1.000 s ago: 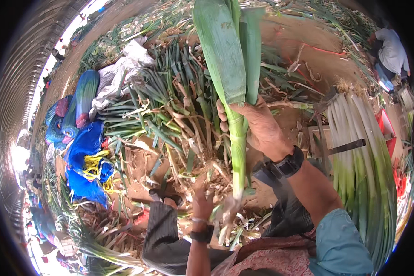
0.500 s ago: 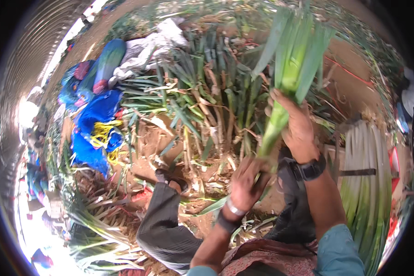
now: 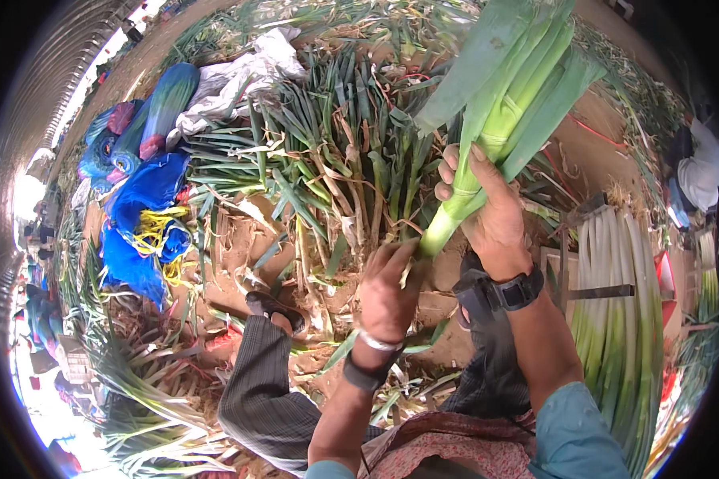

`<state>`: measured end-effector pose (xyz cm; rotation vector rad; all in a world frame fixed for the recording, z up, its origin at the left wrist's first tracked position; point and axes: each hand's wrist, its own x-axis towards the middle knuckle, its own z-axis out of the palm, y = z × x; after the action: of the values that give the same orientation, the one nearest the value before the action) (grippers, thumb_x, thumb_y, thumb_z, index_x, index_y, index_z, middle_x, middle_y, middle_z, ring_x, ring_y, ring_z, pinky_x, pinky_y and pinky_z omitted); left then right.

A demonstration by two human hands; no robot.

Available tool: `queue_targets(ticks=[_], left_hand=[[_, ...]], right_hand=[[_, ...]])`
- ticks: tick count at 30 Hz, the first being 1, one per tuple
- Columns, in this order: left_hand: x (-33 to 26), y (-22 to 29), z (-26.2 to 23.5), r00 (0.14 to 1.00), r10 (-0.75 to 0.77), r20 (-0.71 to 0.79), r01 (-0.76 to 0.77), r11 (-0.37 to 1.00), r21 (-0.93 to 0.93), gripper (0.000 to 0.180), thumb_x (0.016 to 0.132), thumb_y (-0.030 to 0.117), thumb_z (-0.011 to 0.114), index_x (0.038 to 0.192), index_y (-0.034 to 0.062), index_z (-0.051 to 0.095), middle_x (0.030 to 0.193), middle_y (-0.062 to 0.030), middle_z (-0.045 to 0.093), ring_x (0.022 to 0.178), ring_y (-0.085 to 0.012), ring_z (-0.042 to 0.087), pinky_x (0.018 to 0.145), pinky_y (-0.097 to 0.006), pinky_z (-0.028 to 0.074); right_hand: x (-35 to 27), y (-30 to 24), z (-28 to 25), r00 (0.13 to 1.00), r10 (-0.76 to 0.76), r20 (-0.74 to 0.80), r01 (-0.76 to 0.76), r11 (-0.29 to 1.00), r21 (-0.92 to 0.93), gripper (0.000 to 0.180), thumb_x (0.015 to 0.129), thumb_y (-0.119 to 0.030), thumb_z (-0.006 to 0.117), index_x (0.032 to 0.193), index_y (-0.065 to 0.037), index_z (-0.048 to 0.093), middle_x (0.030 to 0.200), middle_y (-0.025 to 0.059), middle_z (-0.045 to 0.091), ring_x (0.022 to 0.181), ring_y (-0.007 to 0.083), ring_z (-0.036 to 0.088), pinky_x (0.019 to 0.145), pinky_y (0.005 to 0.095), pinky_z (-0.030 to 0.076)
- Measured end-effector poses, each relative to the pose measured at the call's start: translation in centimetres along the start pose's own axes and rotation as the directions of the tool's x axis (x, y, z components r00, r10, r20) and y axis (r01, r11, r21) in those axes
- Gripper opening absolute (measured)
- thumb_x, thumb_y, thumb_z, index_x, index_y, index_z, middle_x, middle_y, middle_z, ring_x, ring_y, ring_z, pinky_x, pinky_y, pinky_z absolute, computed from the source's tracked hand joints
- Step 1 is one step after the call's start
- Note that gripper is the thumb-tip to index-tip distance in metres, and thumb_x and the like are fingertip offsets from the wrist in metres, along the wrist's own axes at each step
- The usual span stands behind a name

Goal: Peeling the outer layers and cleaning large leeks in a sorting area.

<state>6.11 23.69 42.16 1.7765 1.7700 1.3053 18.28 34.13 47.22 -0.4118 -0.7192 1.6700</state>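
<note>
My right hand [image 3: 487,209] grips a big leek [image 3: 510,104] by its pale lower stalk, its green leaves fanning up to the top of the view. My left hand [image 3: 388,289] closes on the root end of the same leek, just below the right hand. Behind both hands lies a heap of untrimmed leeks [image 3: 335,160] with dry yellowed leaves.
A tied bundle of cleaned white-stalked leeks [image 3: 623,319] lies at the right. Blue sacks and yellow string [image 3: 140,215] sit at the left beside white sacking [image 3: 248,68]. My legs and a sandal [image 3: 273,307] rest on bare earth strewn with leaf trimmings. Another person [image 3: 703,168] sits far right.
The leek has tilted from upright to leaning right. My left hand has come up from low near my knee onto the leek's root end. The view shifted slightly.
</note>
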Motion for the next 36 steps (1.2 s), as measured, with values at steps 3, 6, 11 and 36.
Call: queue_targets(ticks=[3,6,11,36], left_hand=[[0.6,0.6,0.0,1.0,0.001,0.0,-0.001,1.0,-0.001,0.019,0.074,0.003,0.063,0.093,0.0009,0.064,0.084,-0.0149,0.062,0.075,-0.0288,0.062,0.065,-0.033,0.048],[1.2,0.7,0.2,1.0,0.017,0.021,-0.018,0.999,0.051,0.018,0.076,0.0,0.059,0.093,0.0015,0.064,0.082,-0.0146,0.063,0.071,-0.0278,0.063,0.063,-0.032,0.049],[1.2,1.5,-0.3,0.985,-0.136,0.105,0.158,0.955,-0.25,0.019,0.076,-0.001,0.06,0.095,0.003,0.065,0.086,-0.0119,0.065,0.074,-0.0227,0.064,0.064,-0.03,0.049],[-11.9,-14.5,-12.6,0.866,-0.481,-0.136,0.45,0.631,0.632,0.04,0.077,0.021,0.066,0.113,0.0095,0.054,0.108,-0.0122,0.058,0.099,-0.0295,0.054,0.08,-0.043,0.043]], right_hand=[[0.2,0.3,-0.3,1.0,0.001,-0.006,-0.001,0.996,0.088,0.023,0.086,-0.018,0.06,0.103,-0.006,0.05,0.084,0.0061,0.053,0.072,0.0151,0.05,0.058,0.0277,0.043],[-0.1,-0.5,0.2,0.995,-0.007,0.099,-0.003,0.995,0.097,0.027,0.088,-0.023,0.056,0.106,-0.005,0.049,0.085,0.0072,0.052,0.073,0.0152,0.049,0.059,0.0282,0.043],[-0.1,-0.8,-0.3,0.989,0.009,0.149,-0.021,0.996,0.081,0.029,0.089,-0.028,0.054,0.105,-0.005,0.049,0.084,0.0072,0.052,0.073,0.015,0.049,0.058,0.0278,0.042],[1.7,-5.4,-4.4,0.971,-0.212,0.114,0.191,0.966,0.173,0.031,0.09,-0.04,0.051,0.098,-0.01,0.047,0.08,0.0031,0.044,0.068,0.0113,0.038,0.055,0.0225,0.033]])
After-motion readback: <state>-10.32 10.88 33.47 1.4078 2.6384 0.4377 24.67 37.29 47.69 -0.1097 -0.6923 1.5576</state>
